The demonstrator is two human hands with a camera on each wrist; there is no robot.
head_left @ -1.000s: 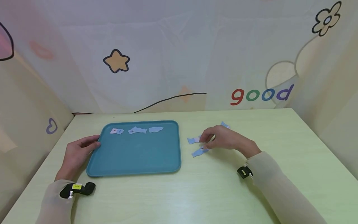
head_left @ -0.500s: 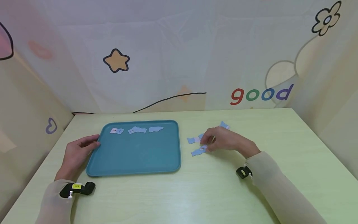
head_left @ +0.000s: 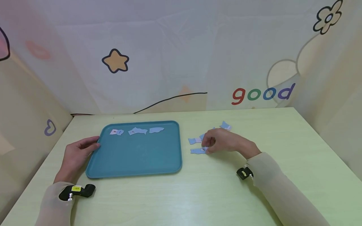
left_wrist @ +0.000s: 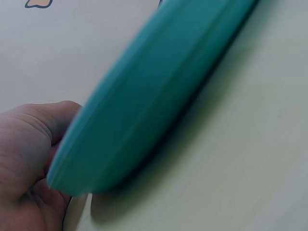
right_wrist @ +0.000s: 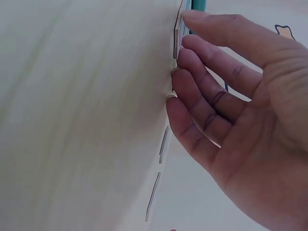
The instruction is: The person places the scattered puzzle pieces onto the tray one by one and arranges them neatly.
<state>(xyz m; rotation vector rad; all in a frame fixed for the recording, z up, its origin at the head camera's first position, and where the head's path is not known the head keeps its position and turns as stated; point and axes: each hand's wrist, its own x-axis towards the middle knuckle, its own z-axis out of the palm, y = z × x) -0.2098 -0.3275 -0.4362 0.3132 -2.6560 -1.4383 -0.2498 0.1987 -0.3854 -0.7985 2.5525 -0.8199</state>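
Observation:
In the head view my left hand [head_left: 77, 158] grips the left rim of a blue-green tray [head_left: 135, 157]; the left wrist view shows the tray's side wall [left_wrist: 144, 96] close up beside the hand. My right hand [head_left: 224, 141], to the right of the tray, pinches the right end of a thin blue torn-edged paper piece [head_left: 197, 151] between thumb and fingers. In the right wrist view that piece [right_wrist: 178, 38] stands edge-on at the thumb tip. Just behind it lies another blue and white piece [head_left: 194, 141], partly hidden by the fingers.
Along the tray's far side lie three flat torn-edged pieces: a left one [head_left: 116, 132], a middle one [head_left: 137, 131] and a right one [head_left: 156, 129]. One more piece [head_left: 225, 125] lies on the pale table [head_left: 158, 201] behind my right hand. A printed curtain [head_left: 169, 62] hangs behind.
The piece in my right hand has turned from slanting to nearly level, and its left end now lies slightly farther left and back. My left hand stays at the tray.

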